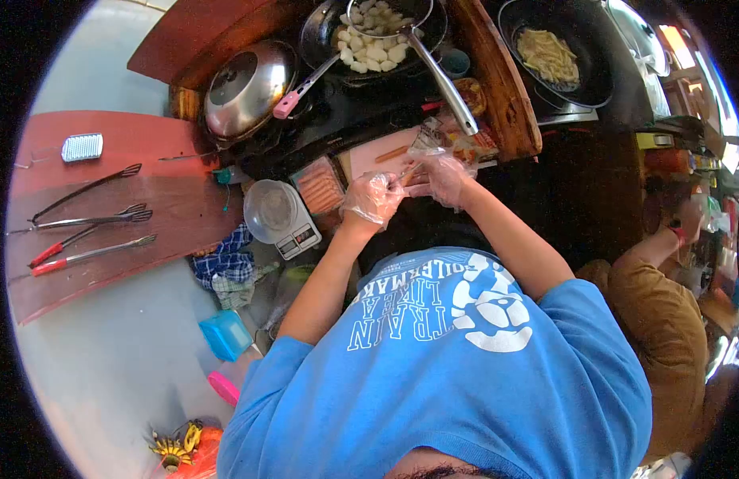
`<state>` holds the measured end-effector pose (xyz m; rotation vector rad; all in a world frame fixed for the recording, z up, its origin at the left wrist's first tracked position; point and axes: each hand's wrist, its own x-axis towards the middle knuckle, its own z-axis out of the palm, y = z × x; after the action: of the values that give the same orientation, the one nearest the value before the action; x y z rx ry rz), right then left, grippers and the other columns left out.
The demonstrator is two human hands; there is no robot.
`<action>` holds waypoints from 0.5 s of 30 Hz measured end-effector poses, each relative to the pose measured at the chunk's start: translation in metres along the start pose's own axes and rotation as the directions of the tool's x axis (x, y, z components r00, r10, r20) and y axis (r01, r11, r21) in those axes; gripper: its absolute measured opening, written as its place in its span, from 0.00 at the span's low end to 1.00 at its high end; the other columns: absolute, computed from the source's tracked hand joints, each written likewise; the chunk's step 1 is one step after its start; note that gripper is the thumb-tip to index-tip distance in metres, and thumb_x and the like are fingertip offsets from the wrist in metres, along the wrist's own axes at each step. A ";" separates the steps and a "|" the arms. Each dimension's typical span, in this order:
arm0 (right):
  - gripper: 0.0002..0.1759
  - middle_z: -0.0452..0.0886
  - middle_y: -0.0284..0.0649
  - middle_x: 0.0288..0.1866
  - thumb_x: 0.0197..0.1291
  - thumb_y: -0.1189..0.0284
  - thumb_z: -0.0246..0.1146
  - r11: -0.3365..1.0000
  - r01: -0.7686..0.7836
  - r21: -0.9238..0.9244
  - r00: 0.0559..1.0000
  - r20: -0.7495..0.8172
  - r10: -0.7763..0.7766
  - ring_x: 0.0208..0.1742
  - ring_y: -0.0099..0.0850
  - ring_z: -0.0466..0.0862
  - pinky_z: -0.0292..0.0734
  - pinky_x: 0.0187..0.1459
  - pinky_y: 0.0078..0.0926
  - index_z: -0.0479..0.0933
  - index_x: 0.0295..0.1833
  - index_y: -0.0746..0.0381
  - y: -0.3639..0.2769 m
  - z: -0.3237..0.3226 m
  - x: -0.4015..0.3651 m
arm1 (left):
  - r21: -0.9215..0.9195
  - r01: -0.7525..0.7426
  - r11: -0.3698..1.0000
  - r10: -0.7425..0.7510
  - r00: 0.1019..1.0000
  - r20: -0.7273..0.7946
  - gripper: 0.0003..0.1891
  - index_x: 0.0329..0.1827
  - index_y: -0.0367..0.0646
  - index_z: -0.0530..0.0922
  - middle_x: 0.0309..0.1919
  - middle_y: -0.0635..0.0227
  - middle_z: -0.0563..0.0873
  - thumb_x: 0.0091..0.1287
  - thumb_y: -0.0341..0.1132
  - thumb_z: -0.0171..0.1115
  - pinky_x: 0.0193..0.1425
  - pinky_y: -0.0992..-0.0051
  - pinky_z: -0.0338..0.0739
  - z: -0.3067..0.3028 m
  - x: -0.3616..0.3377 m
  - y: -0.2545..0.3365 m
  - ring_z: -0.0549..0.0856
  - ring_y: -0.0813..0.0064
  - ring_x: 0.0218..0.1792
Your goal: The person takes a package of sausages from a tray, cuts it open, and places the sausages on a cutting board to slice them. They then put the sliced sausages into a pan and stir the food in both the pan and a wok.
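Observation:
My left hand [373,197] and my right hand [439,177], both in clear plastic gloves, are close together at the front edge of a pale pink cutting board [361,158]. Between my closed fingertips is a sausage [407,177], only partly visible. Another sausage [392,154] lies on the board just beyond my hands. To the left of my left hand, a pack of several sausages [319,185] sits beside a digital kitchen scale [296,238] with a clear bowl [270,209] on it. Crumpled clear packaging [439,132] lies behind my right hand.
A wok [313,36] of white pieces with a strainer [445,76] across it stands ahead. Beside it are a domed lid [248,92] and a pan of pale strips [549,60]. Tongs [94,219] and a grater [83,148] hang left. A person [657,319] is at right.

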<state>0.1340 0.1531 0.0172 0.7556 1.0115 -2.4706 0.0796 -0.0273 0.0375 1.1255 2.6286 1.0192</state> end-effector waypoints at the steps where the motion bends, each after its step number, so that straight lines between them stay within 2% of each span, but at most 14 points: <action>1: 0.17 0.84 0.46 0.39 0.72 0.60 0.55 0.999 -0.033 0.038 0.999 -0.010 0.033 0.40 0.37 0.86 0.85 0.42 0.33 0.74 0.51 0.64 0.008 -0.006 0.008 | 0.008 0.014 1.000 -0.014 0.999 0.034 0.06 0.29 0.39 0.83 0.26 0.50 0.84 0.57 0.33 0.66 0.37 0.57 0.79 0.002 -0.002 -0.005 0.84 0.49 0.31; 3: 0.17 0.85 0.45 0.42 0.72 0.62 0.56 0.995 -0.071 0.073 0.997 -0.020 0.072 0.42 0.37 0.86 0.85 0.43 0.33 0.75 0.53 0.65 0.022 -0.027 0.029 | 0.014 0.033 0.999 -0.034 0.997 0.066 0.07 0.30 0.39 0.83 0.27 0.51 0.84 0.58 0.35 0.65 0.38 0.56 0.80 0.011 -0.002 -0.022 0.85 0.49 0.32; 5: 0.17 0.84 0.43 0.47 0.70 0.64 0.58 0.980 -0.166 -0.113 0.983 0.062 0.174 0.44 0.36 0.86 0.84 0.43 0.31 0.75 0.56 0.66 0.028 -0.048 0.044 | 0.083 -0.079 0.993 0.070 0.992 0.102 0.09 0.31 0.40 0.84 0.30 0.52 0.85 0.60 0.37 0.64 0.41 0.55 0.80 0.012 0.004 -0.032 0.85 0.50 0.33; 6: 0.17 0.84 0.43 0.47 0.70 0.64 0.58 0.978 -0.175 -0.114 0.981 0.060 0.183 0.44 0.36 0.86 0.84 0.43 0.31 0.75 0.56 0.66 0.028 -0.054 0.045 | 0.098 -0.039 0.994 0.019 0.979 0.203 0.09 0.33 0.42 0.84 0.32 0.54 0.86 0.61 0.38 0.63 0.43 0.55 0.81 0.004 0.005 -0.029 0.86 0.52 0.36; 7: 0.18 0.84 0.43 0.48 0.69 0.65 0.60 0.954 -0.156 -0.254 0.981 0.075 0.181 0.45 0.34 0.85 0.84 0.42 0.31 0.76 0.56 0.66 0.018 -0.051 0.040 | 0.097 -0.031 0.995 0.010 0.979 0.204 0.09 0.33 0.42 0.84 0.32 0.54 0.86 0.61 0.38 0.63 0.43 0.55 0.81 0.006 0.008 -0.039 0.86 0.52 0.36; 8: 0.18 0.84 0.42 0.48 0.68 0.65 0.61 0.911 -0.132 -0.389 0.979 0.090 0.181 0.46 0.32 0.85 0.84 0.42 0.30 0.77 0.56 0.65 0.008 -0.045 0.034 | 0.165 -0.171 0.971 0.115 0.946 0.303 0.09 0.33 0.42 0.82 0.31 0.55 0.86 0.62 0.38 0.62 0.42 0.55 0.81 0.008 0.016 -0.050 0.86 0.52 0.35; 9: 0.18 0.84 0.42 0.48 0.68 0.65 0.61 0.909 -0.141 -0.393 0.978 0.090 0.190 0.46 0.32 0.85 0.84 0.42 0.30 0.77 0.56 0.65 -0.001 -0.037 0.029 | 0.217 -0.313 0.924 0.206 0.891 0.405 0.08 0.33 0.43 0.81 0.31 0.56 0.85 0.64 0.38 0.60 0.40 0.54 0.81 0.010 0.018 -0.059 0.86 0.51 0.35; 10: 0.18 0.84 0.42 0.46 0.66 0.64 0.63 0.858 -0.132 -0.496 0.974 0.098 0.207 0.42 0.29 0.85 0.84 0.38 0.28 0.79 0.54 0.65 -0.009 -0.029 0.024 | 0.182 -0.230 0.956 0.127 0.884 0.451 0.09 0.35 0.44 0.81 0.29 0.55 0.84 0.66 0.39 0.58 0.40 0.55 0.81 0.000 0.022 -0.051 0.86 0.51 0.35; 11: 0.18 0.85 0.41 0.43 0.65 0.62 0.66 0.796 -0.117 -0.594 0.970 0.106 0.221 0.38 0.27 0.84 0.83 0.34 0.26 0.81 0.51 0.65 -0.013 -0.023 0.023 | 0.184 -0.221 0.958 0.119 0.887 0.446 0.09 0.35 0.44 0.81 0.29 0.55 0.84 0.66 0.39 0.58 0.40 0.55 0.81 -0.002 0.024 -0.052 0.86 0.51 0.35; 12: 0.18 0.85 0.41 0.43 0.65 0.62 0.66 0.792 -0.116 -0.599 0.968 0.109 0.225 0.38 0.27 0.84 0.83 0.34 0.26 0.81 0.51 0.65 -0.012 -0.020 0.024 | 0.182 -0.305 0.935 0.198 0.873 0.447 0.09 0.37 0.45 0.81 0.29 0.55 0.84 0.67 0.39 0.58 0.39 0.55 0.81 -0.003 0.028 -0.055 0.85 0.50 0.35; 13: 0.20 0.83 0.38 0.39 0.65 0.60 0.66 0.759 -0.044 -0.649 0.977 0.130 0.168 0.33 0.24 0.83 0.81 0.29 0.23 0.81 0.51 0.67 -0.012 -0.016 0.026 | 0.181 -0.388 0.904 0.275 0.851 0.448 0.09 0.38 0.46 0.81 0.29 0.55 0.85 0.68 0.40 0.57 0.39 0.55 0.81 -0.004 0.032 -0.058 0.85 0.49 0.35; 14: 0.22 0.82 0.35 0.34 0.65 0.58 0.66 0.720 0.027 -0.693 0.982 0.154 0.111 0.27 0.22 0.81 0.79 0.24 0.20 0.82 0.50 0.68 -0.011 -0.013 0.026 | 0.185 -0.385 0.904 0.273 0.854 0.444 0.09 0.38 0.46 0.81 0.29 0.55 0.85 0.68 0.40 0.57 0.39 0.55 0.81 -0.003 0.032 -0.059 0.85 0.49 0.35; 15: 0.22 0.82 0.35 0.34 0.65 0.58 0.66 0.717 0.031 -0.696 0.981 0.157 0.111 0.27 0.22 0.81 0.79 0.24 0.20 0.82 0.50 0.68 -0.011 -0.008 0.026 | 0.200 -0.291 0.936 0.213 0.918 0.335 0.08 0.41 0.47 0.82 0.28 0.56 0.85 0.69 0.39 0.57 0.37 0.57 0.80 -0.001 0.033 -0.060 0.86 0.52 0.33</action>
<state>0.1106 0.1628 0.0027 0.2726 1.6706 -1.8222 0.0190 -0.0360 0.0062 1.5715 2.4432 0.4968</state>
